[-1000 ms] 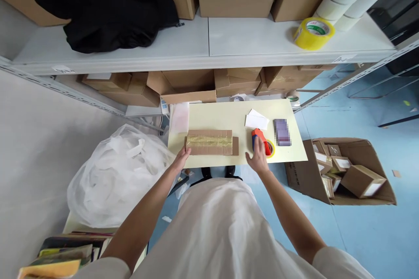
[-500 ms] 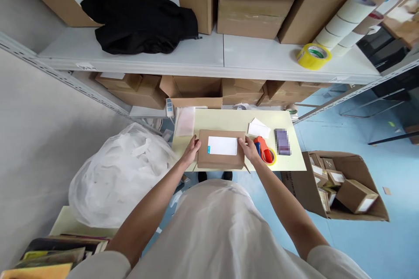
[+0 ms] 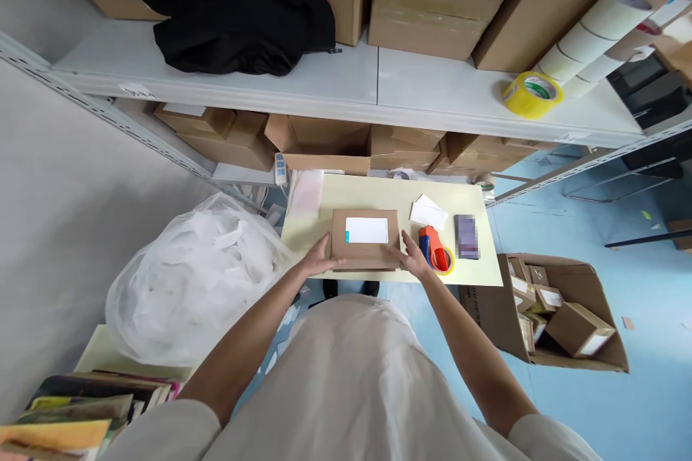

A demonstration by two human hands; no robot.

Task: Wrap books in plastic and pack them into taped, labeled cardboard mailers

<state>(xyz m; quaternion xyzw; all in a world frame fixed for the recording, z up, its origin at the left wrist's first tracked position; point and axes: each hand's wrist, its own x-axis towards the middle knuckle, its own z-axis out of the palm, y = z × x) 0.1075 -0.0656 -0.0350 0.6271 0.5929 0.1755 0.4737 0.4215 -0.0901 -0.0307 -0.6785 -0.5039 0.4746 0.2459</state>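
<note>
Head view: looking down over a pale yellow table (image 3: 346, 194) set against a grey shelf (image 3: 432, 90).
Box: flat brown cardboard box (image 3: 366, 251) lies near the table's front edge, white label (image 3: 367, 230) facing up.
Left hand: left hand (image 3: 318, 259) is at the box's near left corner, fingers spread and resting against its edge, not wrapped round it.
Right hand: right hand (image 3: 414, 259) is on the box's near right corner, fingers loosely fanned and pressing on the cardboard.
Tape dispenser: orange tape dispenser (image 3: 435, 248) sits just beside the right hand, on the table.
Papers: white slips (image 3: 428, 212) lie behind the dispenser.
Shelf: yellow tape roll (image 3: 533, 94) at the right, black garment (image 3: 238, 11) at the left, big cartons between.
Floor: open carton of small boxes (image 3: 562, 313) to the right, white plastic bag (image 3: 189, 281) to the left.
</note>
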